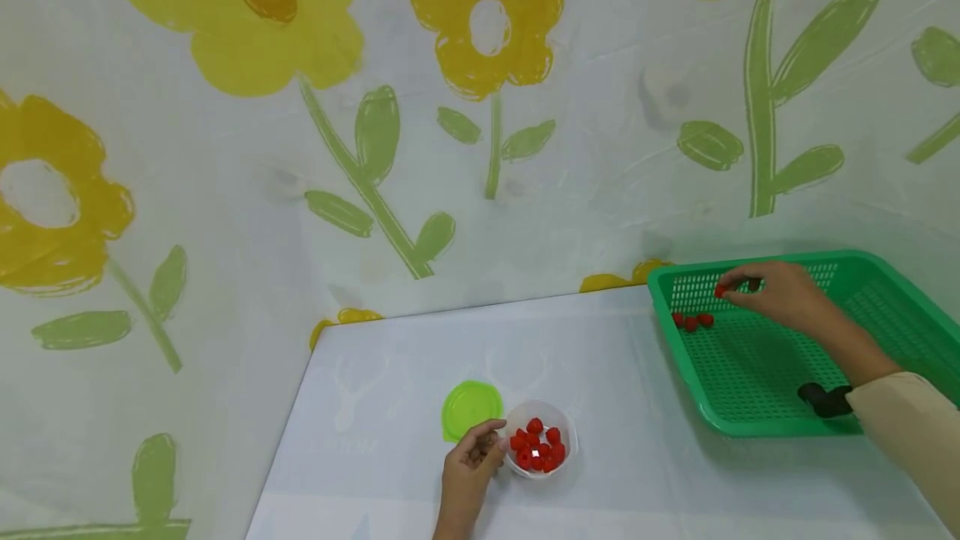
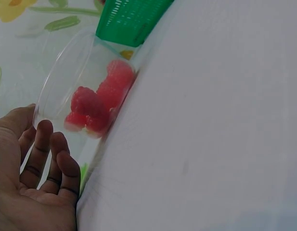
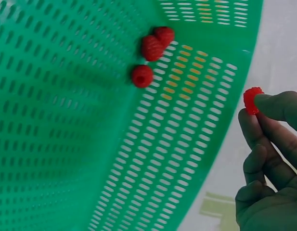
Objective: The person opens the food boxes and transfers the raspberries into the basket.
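My left hand (image 1: 471,469) holds the near-left rim of a clear round plastic tub (image 2: 59,72) with thumb and fingertips. Several red raspberries (image 1: 537,452) lie inside the tub, which stands on the table. Up at the right, my right hand (image 1: 780,294) pinches a single raspberry (image 3: 252,100) between thumb and fingertips. In the head view that hand appears over the green basket (image 1: 678,348); the right wrist view shows the berry beside the basket's rim. Three more raspberries (image 3: 142,76) sit in a corner of the basket.
A bright green lid (image 1: 471,408) lies on the white table (image 1: 375,440) just behind and left of the tub. A dark object (image 1: 825,400), its kind unclear, shows near the right sleeve. Flower-patterned cloth (image 1: 585,215) rises behind the table.
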`<action>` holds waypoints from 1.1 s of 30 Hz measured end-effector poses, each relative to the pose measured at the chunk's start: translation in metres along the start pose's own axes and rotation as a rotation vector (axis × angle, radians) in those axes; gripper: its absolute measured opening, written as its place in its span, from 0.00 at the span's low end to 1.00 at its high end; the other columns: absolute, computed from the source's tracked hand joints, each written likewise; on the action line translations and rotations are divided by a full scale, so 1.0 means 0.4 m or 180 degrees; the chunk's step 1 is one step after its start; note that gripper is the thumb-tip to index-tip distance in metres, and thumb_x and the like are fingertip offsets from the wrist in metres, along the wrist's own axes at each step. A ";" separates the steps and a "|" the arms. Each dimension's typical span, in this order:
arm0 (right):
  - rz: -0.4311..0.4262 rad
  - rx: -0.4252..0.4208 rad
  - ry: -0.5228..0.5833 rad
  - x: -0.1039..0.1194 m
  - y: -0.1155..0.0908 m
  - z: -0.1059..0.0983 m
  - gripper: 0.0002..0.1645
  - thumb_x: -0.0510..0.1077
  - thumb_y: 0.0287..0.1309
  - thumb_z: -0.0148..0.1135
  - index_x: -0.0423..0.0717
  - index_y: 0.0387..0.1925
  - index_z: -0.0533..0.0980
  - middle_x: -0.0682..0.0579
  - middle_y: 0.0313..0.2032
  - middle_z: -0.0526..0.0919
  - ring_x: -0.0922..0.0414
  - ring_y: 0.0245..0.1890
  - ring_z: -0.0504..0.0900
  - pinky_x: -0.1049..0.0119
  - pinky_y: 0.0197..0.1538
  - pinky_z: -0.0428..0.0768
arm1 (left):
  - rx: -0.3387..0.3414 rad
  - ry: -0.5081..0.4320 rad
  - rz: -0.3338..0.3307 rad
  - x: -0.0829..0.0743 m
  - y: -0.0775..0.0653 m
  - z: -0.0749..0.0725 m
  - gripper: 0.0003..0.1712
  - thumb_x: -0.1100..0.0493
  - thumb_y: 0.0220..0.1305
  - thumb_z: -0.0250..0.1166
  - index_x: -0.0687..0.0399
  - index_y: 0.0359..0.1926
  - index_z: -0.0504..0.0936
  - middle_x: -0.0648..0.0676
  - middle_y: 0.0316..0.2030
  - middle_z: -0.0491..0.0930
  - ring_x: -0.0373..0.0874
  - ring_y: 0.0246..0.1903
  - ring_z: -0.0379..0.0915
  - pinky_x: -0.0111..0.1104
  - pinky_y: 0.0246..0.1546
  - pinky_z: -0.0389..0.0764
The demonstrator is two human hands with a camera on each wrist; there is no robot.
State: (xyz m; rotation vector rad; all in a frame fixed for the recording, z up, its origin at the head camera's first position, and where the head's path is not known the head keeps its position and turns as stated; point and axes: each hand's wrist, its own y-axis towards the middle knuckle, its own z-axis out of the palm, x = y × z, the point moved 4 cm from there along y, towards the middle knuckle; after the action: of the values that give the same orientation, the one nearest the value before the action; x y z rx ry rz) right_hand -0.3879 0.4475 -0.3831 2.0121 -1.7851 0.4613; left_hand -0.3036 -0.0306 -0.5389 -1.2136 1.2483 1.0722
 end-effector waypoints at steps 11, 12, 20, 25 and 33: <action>0.0021 0.0223 -0.0017 -0.062 0.024 0.042 0.14 0.43 0.63 0.66 0.38 0.46 0.83 0.38 0.42 0.84 0.38 0.42 0.80 0.48 0.36 0.80 | 0.0006 -0.0028 0.0141 -0.009 -0.005 -0.006 0.17 0.54 0.64 0.71 0.50 0.52 0.84 0.56 0.38 0.78 0.41 0.33 0.75 0.28 0.33 0.80; 0.0005 0.0242 -0.0025 -0.068 0.026 0.046 0.14 0.43 0.63 0.66 0.38 0.45 0.84 0.38 0.42 0.84 0.37 0.42 0.79 0.46 0.37 0.80 | 0.0007 -0.0048 0.0171 -0.011 -0.006 -0.005 0.17 0.54 0.64 0.71 0.50 0.52 0.84 0.56 0.38 0.77 0.41 0.33 0.75 0.27 0.33 0.80; 0.0019 0.0317 -0.0055 -0.097 0.036 0.077 0.12 0.42 0.62 0.67 0.37 0.42 0.84 0.39 0.40 0.85 0.36 0.41 0.80 0.45 0.37 0.80 | 0.0015 -0.0020 0.0231 -0.013 -0.007 -0.004 0.16 0.54 0.64 0.71 0.47 0.52 0.84 0.55 0.38 0.78 0.41 0.32 0.76 0.27 0.32 0.80; 0.0090 0.0317 0.0009 -0.113 0.042 0.088 0.13 0.41 0.62 0.66 0.34 0.43 0.83 0.35 0.41 0.84 0.34 0.42 0.80 0.44 0.38 0.80 | 0.0025 -0.0013 0.0231 -0.012 -0.006 -0.004 0.16 0.54 0.64 0.70 0.47 0.52 0.84 0.55 0.38 0.78 0.41 0.32 0.76 0.28 0.32 0.80; 0.0069 0.0328 -0.0060 -0.122 0.047 0.095 0.13 0.39 0.62 0.66 0.31 0.42 0.83 0.34 0.40 0.84 0.34 0.41 0.80 0.43 0.39 0.79 | 0.0047 -0.0019 0.0351 -0.011 -0.005 -0.005 0.16 0.57 0.65 0.69 0.53 0.53 0.83 0.56 0.38 0.77 0.40 0.32 0.75 0.28 0.32 0.81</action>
State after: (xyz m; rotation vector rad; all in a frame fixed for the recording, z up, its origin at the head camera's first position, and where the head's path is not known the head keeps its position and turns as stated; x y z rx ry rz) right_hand -0.4137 0.4682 -0.4386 2.0741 -1.8304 0.5532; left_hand -0.3022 -0.0325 -0.5341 -1.1405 1.3290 1.1437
